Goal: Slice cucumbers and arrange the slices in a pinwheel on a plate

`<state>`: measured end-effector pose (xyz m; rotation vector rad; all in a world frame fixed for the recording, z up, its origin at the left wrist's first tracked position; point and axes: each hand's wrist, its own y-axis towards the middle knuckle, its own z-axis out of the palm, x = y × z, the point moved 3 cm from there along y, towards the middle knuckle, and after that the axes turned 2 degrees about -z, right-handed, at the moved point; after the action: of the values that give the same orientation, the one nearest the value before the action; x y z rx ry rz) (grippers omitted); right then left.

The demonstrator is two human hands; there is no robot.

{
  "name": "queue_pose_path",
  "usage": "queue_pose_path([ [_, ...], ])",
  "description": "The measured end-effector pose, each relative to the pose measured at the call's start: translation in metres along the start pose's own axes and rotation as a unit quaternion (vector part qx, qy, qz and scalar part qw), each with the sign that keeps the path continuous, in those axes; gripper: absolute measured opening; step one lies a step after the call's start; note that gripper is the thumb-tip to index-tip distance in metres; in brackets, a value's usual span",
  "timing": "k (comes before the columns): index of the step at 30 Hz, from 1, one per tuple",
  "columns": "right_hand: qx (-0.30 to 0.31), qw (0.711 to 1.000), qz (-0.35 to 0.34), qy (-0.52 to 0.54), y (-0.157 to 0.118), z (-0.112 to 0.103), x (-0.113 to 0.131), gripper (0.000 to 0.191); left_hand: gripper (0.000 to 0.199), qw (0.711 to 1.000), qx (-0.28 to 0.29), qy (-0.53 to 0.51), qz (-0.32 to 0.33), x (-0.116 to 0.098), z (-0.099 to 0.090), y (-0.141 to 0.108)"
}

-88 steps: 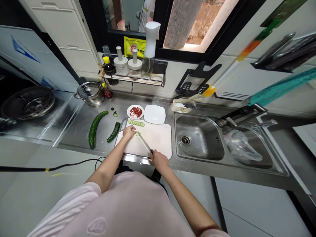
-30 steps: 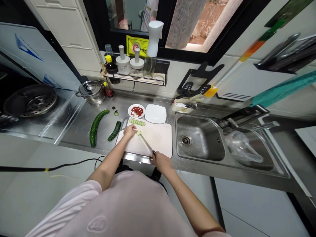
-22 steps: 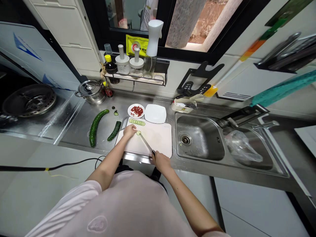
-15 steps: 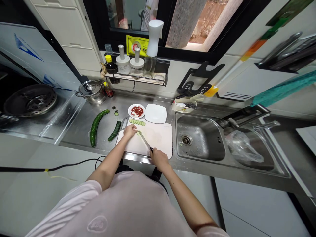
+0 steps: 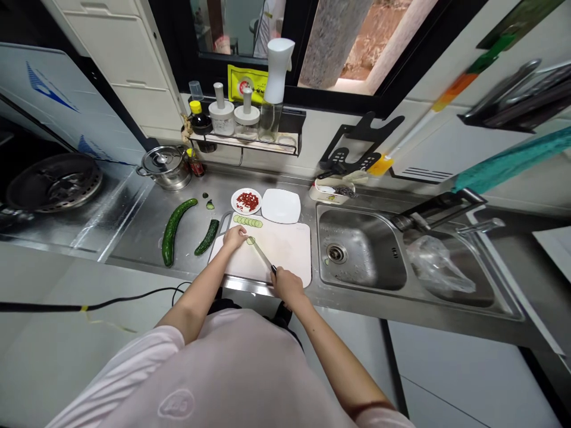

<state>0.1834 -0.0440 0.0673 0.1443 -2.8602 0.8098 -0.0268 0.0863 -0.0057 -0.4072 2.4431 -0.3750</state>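
My right hand (image 5: 289, 285) is wrapped round the black handle of a kitchen knife (image 5: 264, 257), its blade pointing up and left over the white cutting board (image 5: 285, 252). Near the blade's tip is a round cucumber slice (image 5: 250, 241). Just left of it, my left hand (image 5: 235, 237) has its fingers bent together; what they hold, if anything, is hidden. A row of overlapping cucumber slices (image 5: 248, 222) lies along the board's far edge. Left of the board rest a cut cucumber piece (image 5: 207, 238) and a whole cucumber (image 5: 175, 232).
Behind the board stand a white plate of chopped red pieces (image 5: 247, 201) and a square white plate (image 5: 281, 205). Cucumber ends (image 5: 210, 204) lie on the steel counter. At right is the sink (image 5: 363, 249); at back left, a lidded pot (image 5: 165, 167). A spice rack (image 5: 250, 141) hangs above.
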Motion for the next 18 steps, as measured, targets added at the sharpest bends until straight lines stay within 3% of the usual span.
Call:
queue_pose_path([
  [13, 0.019, 1.0, 0.021, -0.011, -0.021, 0.009, -0.015, 0.037, 0.022, 1.0, 0.003, -0.002, 0.002, 0.001, 0.0, 0.001],
  [18, 0.016, 1.0, 0.018, -0.003, -0.018, 0.009, -0.012, 0.037, 0.02, 1.0, 0.0, 0.003, 0.003, 0.001, 0.001, 0.001],
])
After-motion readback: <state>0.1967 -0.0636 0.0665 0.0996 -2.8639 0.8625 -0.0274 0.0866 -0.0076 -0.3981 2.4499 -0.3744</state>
